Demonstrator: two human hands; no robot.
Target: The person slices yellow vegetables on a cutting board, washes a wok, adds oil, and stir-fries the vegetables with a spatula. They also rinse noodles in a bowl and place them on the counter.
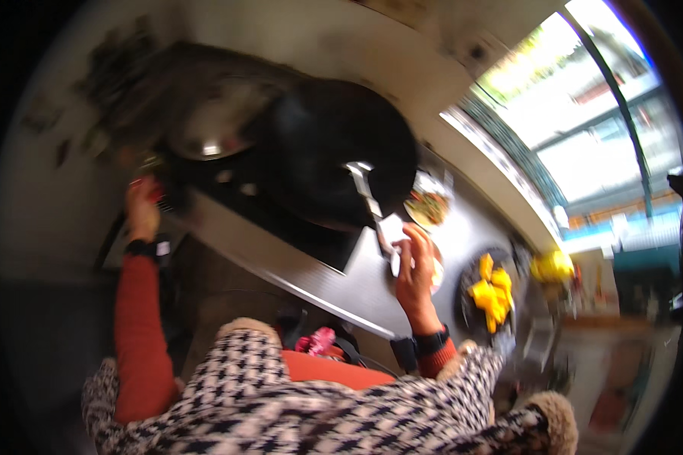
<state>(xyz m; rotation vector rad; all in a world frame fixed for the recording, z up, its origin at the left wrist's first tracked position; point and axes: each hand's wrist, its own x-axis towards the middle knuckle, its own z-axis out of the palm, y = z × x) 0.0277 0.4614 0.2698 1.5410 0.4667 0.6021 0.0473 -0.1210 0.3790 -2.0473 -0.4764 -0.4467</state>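
My left hand (143, 212) is closed at the left end of the counter, around something blurred with a bit of red on it; its kind I cannot make out. A large black wok (341, 136) sits on the dark stove. In it rests a metal spatula (366, 189), its handle leaning over the near right rim. Beside that handle's end is my right hand (415, 284), fingers apart and seemingly not gripping it. A pale round bowl (437, 274) shows partly behind the right hand.
A plate of mixed cut food (429, 208) stands right of the wok. Farther right, yellow pieces (493, 294) lie on a dark round plate. A lidded-looking shiny pan (209, 136) is left of the wok. The counter's front edge (303, 292) runs slanting before me; a window (584, 114) is at right.
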